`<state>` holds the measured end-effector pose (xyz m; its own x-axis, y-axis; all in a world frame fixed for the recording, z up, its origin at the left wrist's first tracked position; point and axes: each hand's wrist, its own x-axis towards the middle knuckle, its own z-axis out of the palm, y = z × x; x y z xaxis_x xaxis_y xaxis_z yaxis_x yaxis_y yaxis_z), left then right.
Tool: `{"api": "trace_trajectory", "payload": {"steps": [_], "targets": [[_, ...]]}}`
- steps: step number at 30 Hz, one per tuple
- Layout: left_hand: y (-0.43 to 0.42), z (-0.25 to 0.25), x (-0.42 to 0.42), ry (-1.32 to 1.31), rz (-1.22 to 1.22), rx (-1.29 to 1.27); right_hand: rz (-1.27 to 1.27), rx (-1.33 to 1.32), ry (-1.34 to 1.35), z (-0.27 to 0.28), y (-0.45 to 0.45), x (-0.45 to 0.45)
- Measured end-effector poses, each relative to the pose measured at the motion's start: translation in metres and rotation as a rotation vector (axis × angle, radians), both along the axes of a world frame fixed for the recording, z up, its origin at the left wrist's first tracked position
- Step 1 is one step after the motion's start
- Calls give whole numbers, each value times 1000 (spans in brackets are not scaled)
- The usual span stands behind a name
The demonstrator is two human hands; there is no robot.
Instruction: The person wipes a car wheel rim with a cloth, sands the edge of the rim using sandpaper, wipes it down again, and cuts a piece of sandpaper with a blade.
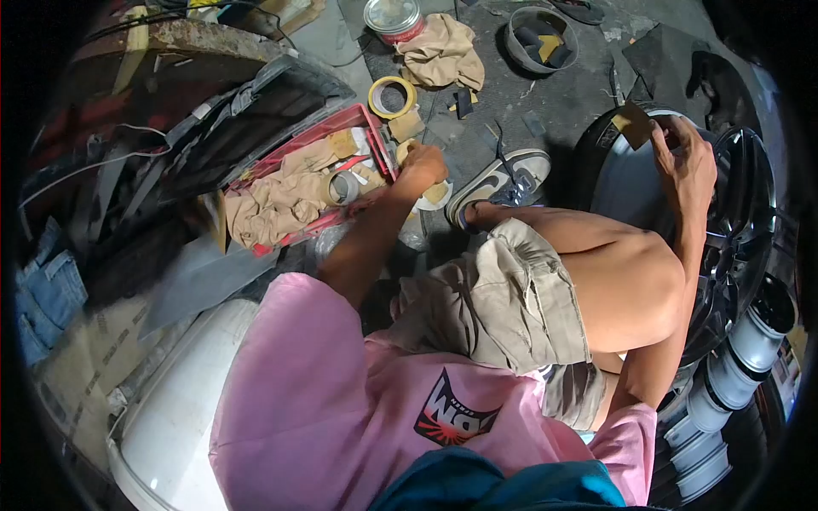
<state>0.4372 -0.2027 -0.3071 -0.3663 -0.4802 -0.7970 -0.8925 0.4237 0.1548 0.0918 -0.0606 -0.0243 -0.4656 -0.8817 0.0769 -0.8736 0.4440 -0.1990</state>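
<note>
My right hand (684,157) pinches a small square of brown sandpaper (632,126) between thumb and fingers, above the edge of a car wheel with a tyre (603,162). My left hand (424,164) is closed and low, just beyond the end of a red plastic basket (377,136). Tan pieces (403,152) show at its fingertips, and what it grips, if anything, is hidden. Beneath it lies a pale round disc (438,195). Inside the basket are a crumpled tan cloth (277,198) and a tape roll (342,187).
A yellow tape roll (392,98), tan cloth (443,53), tin can (393,17) and bucket with sanding pieces (543,41) stand ahead. Stacked grey cans (714,400) are at right. A white panel (183,409) and car parts (213,111) lie left. My shoe (503,183) is between the hands.
</note>
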Motion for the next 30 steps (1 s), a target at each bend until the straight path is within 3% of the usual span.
{"api": "trace_trajectory", "payload": {"steps": [1,6,9,11,12,14,17,19,21,25,27,30], "targets": [[4,-7,-1,-68,-79,-65,22,3,-10,1,1,0],[6,0,6,-124,46,-52,-24,55,-12,0,0,0],[3,-3,9,-128,-92,8,-20,51,16,1,-1,1],[6,-9,5,346,-109,175,-22,53,14,-1,0,-1],[12,-3,1,343,-107,178,-27,61,1,-2,1,-3],[22,25,-14,661,270,250,-36,72,2,-3,1,-2],[-4,64,-4,851,220,290,-34,71,31,-1,1,1],[-38,101,15,816,243,228,-55,87,60,-3,2,-2],[-70,105,39,757,304,53,-44,82,49,-4,2,-3],[-80,114,50,650,473,118,-51,65,23,-5,2,-4],[-57,88,47,742,297,213,-51,76,6,-4,3,-5],[5,66,33,634,-16,322,-35,49,-5,-8,5,-9]]}}
